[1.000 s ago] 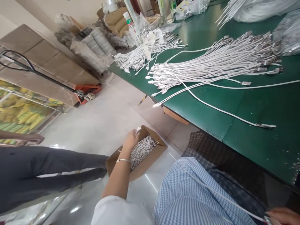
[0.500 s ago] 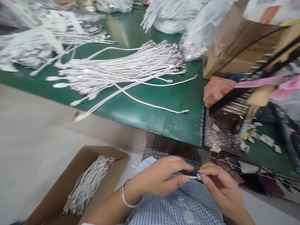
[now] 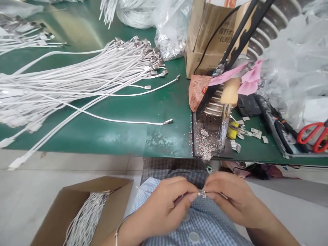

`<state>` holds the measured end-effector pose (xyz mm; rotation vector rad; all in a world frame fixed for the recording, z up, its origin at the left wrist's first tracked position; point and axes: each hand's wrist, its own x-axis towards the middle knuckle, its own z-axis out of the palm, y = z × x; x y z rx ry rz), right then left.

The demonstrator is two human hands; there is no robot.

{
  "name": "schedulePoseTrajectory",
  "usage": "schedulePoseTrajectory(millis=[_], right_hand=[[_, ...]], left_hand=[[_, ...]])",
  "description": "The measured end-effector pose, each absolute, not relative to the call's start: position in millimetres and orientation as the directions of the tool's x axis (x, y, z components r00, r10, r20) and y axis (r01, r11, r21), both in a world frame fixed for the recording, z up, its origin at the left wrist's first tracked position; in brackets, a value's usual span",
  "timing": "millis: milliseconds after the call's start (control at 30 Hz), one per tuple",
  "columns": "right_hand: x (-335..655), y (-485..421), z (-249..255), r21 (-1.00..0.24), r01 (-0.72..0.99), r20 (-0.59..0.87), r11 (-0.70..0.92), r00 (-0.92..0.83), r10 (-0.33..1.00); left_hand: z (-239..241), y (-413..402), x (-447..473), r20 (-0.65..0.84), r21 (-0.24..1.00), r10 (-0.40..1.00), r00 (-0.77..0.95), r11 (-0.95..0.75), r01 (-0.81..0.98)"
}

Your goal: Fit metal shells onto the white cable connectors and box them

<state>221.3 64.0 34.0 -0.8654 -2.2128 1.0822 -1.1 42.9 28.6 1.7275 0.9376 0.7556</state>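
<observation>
Metal connector (image 3: 203, 194) lies between left fingers (image 3: 189, 186) and right fingers (image 3: 213, 186), pinched closed on its ends.

Left hand (image 3: 169, 201) and right hand (image 3: 233, 201) bare, forearms (image 3: 271, 223) bare too. Thin pale bangle (image 3: 117, 235), left wrist. Light blue/white small-check garment (image 3: 217, 223), round pale buttons (image 3: 194, 237) up front. Dark plaid cloth (image 3: 159, 171) at lap, by the counter's (image 3: 123, 136) near edge; can't tell if separate piece.
</observation>
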Motion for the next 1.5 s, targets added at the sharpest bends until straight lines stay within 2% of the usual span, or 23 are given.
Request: schedulePoseTrajectory(millis=[433, 700, 833, 967, 1100, 1300, 1400, 1500], right_hand=[[227, 64, 42, -0.556, 0.467, -0.022, 0.688, -0.835, 0.549], [227, 69, 42, -0.589, 0.441, -0.043, 0.677, -0.854, 0.518], [237, 73, 40, -0.619, 0.478, -0.013, 0.623, -0.799, 0.601], [238, 70, 41, -0.713, 0.448, 0.133, 0.540, -0.669, 0.731], [228, 63, 41, -0.729, 0.416, 0.189, 0.544, -0.641, 0.744], [216, 59, 35, -0.662, 0.490, 0.257, 0.567, -0.562, 0.786], [211, 58, 33, -0.664, 0.504, 0.271, 0.553, -0.527, 0.806], [210, 57, 33, -0.679, 0.504, 0.261, 0.533, -0.513, 0.818]], left_hand=[[26, 48, 1, 0.085, 0.903, 0.792, 0.604, -0.317, 0.289], [25, 46, 0, 0.071, 0.899, 0.754, 0.654, -0.333, 0.286], [28, 45, -3, 0.097, 0.911, 0.795, 0.599, -0.314, 0.268], [33, 47, -4, 0.117, 0.909, 0.829, 0.546, -0.310, 0.276], [34, 47, -2, 0.134, 0.884, 0.833, 0.537, -0.345, 0.314], [33, 41, 0, 0.221, 0.739, 0.826, 0.518, -0.489, 0.464], [32, 38, 1, 0.277, 0.660, 0.812, 0.513, -0.549, 0.513], [32, 37, 1, 0.298, 0.631, 0.800, 0.522, -0.575, 0.521]])
